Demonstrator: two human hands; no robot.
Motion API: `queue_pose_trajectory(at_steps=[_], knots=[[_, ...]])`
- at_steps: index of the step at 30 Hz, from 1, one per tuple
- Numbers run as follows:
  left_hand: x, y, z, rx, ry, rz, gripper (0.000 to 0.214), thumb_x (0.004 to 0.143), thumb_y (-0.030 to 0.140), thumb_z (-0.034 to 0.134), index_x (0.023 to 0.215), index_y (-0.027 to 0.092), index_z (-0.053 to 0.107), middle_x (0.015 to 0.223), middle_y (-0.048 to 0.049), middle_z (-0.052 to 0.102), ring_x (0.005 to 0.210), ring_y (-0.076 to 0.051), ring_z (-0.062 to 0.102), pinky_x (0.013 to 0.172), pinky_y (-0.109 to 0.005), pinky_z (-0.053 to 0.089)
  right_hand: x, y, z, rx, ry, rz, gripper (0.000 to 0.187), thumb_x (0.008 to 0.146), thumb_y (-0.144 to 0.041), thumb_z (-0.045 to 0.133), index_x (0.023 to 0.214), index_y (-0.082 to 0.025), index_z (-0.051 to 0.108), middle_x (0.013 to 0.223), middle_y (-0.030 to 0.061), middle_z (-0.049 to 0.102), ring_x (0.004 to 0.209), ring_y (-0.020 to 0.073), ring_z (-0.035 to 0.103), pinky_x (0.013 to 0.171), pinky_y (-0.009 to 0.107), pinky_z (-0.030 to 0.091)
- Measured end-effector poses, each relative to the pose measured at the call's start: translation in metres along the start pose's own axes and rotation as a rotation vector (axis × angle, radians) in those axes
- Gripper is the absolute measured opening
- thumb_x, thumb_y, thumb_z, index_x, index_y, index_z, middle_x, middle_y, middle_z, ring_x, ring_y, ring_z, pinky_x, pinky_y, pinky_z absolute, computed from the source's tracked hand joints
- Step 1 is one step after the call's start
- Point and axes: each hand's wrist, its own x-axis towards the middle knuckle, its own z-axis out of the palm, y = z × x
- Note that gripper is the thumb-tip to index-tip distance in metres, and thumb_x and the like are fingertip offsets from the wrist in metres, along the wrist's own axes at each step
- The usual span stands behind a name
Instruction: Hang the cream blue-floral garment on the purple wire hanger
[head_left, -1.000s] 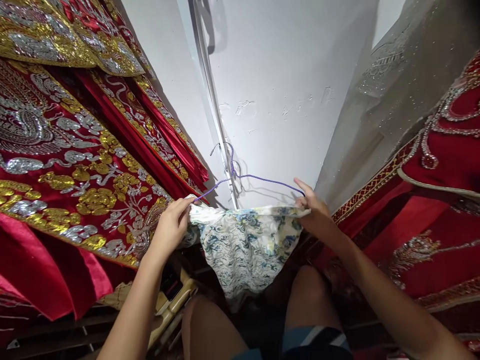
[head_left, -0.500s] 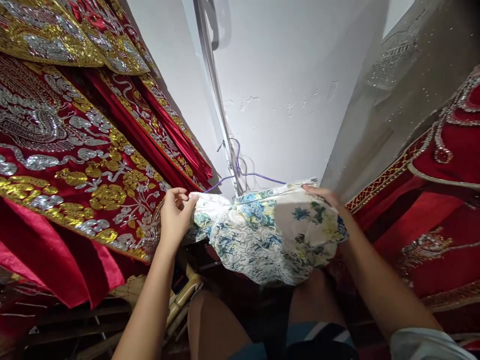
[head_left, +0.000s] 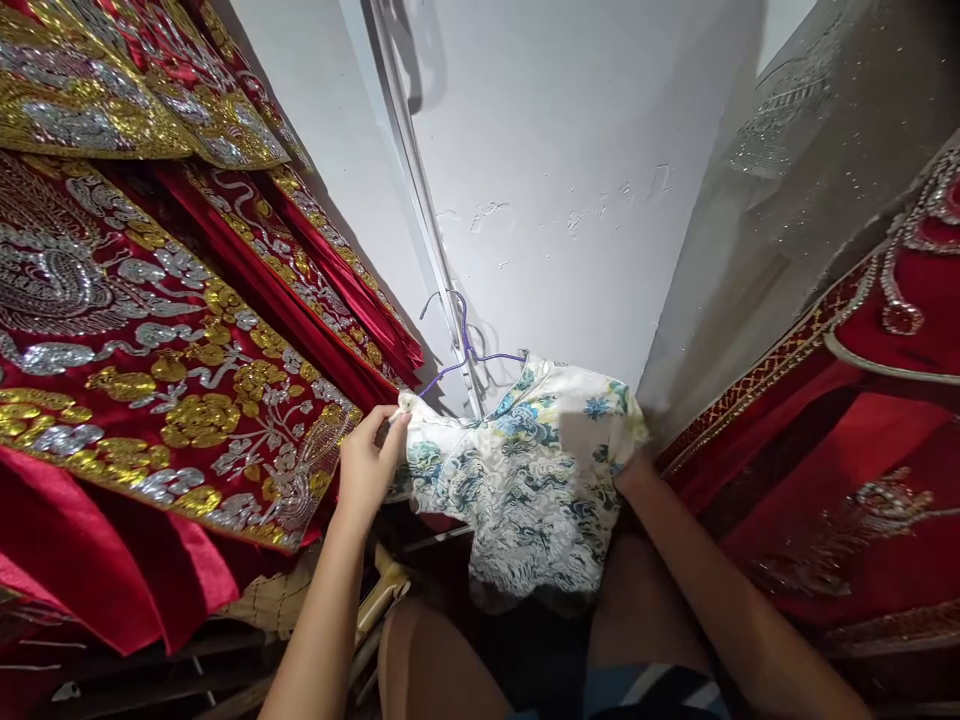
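Note:
A white short-sleeved floral blouse [head_left: 525, 480] with blue, green and yellow flowers hangs on a thin purple hanger [head_left: 466, 340]. The hanger's hook is at the narrow metal rail along the wall. My left hand [head_left: 375, 445] is closed in a pinch on the blouse's left shoulder edge, next to the hanger's arm. At the other side, my right hand [head_left: 634, 478] is at the right sleeve; its fingers are hidden behind or inside the fabric. The lower part of the blouse hangs loosely above my knees.
Red garments with gold and silver embroidery [head_left: 202, 400] hang close on the left. Another red beaded garment [head_left: 885, 420] hangs on the right, below a sheer sparkling cloth [head_left: 795, 170]. A white wall [head_left: 570, 130] stands ahead. A bamboo-like frame [head_left: 382, 595] is low down.
My right hand has left the blouse's top right edge and moved down behind the sleeve. The right shoulder now sits further in along the hanger, and the body hangs lower. My left hand still pinches.

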Motion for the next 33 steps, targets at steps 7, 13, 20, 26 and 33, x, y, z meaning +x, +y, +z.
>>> queue_pose_trajectory(at_steps=[7, 13, 20, 26, 33], knots=[[0.023, 0.013, -0.005, 0.0, 0.082, 0.038, 0.03, 0.09, 0.044, 0.059, 0.092, 0.018, 0.073, 0.078, -0.0007, 0.07, 0.07, -0.016, 0.06, 0.066, -0.023, 0.044, 0.012, -0.042, -0.016, 0.369, 0.265, 0.183, 0.05, 0.068, -0.063, 0.078, 0.095, -0.025, 0.061, 0.068, -0.0007, 0.067, 0.065, 0.0228, 0.071, 0.053, 0.031, 0.056], [0.032, 0.021, -0.012, 0.017, 0.222, 0.006, 0.028, 0.088, 0.044, 0.062, 0.086, 0.018, 0.071, 0.071, 0.0013, 0.063, 0.064, -0.013, 0.053, 0.06, -0.022, 0.04, 0.019, -0.083, -0.001, 0.256, 0.294, 0.115, 0.048, 0.079, -0.066, 0.066, 0.108, -0.028, 0.061, 0.095, 0.006, 0.072, 0.083, 0.0263, 0.072, 0.055, 0.032, 0.06], [0.028, 0.018, 0.005, 0.015, 0.164, -0.008, 0.031, 0.09, 0.046, 0.059, 0.081, 0.018, 0.069, 0.062, 0.0024, 0.057, 0.057, -0.013, 0.048, 0.055, -0.023, 0.036, 0.006, -0.07, -0.007, 0.21, 0.323, 0.056, 0.047, 0.081, -0.066, 0.065, 0.107, -0.027, 0.062, 0.09, 0.0049, 0.071, 0.081, 0.0238, 0.072, 0.057, 0.03, 0.059], [0.03, 0.038, 0.013, 0.017, 0.118, 0.088, 0.029, 0.091, 0.043, 0.058, 0.087, 0.018, 0.073, 0.079, -0.0019, 0.072, 0.071, -0.017, 0.063, 0.067, -0.025, 0.045, 0.019, -0.055, -0.022, 0.292, 0.365, 0.091, 0.047, 0.078, -0.069, 0.064, 0.094, -0.026, 0.059, 0.088, 0.0038, 0.071, 0.085, 0.0249, 0.073, 0.059, 0.03, 0.059], [0.041, 0.051, 0.002, 0.102, 0.167, 0.145, 0.031, 0.09, 0.044, 0.061, 0.093, 0.018, 0.079, 0.091, -0.0055, 0.077, 0.081, -0.022, 0.07, 0.074, -0.029, 0.05, 0.033, -0.044, -0.017, 0.43, 0.288, 0.162, 0.046, 0.076, -0.065, 0.069, 0.094, -0.024, 0.06, 0.076, 0.0023, 0.07, 0.075, 0.0236, 0.074, 0.058, 0.03, 0.06]])
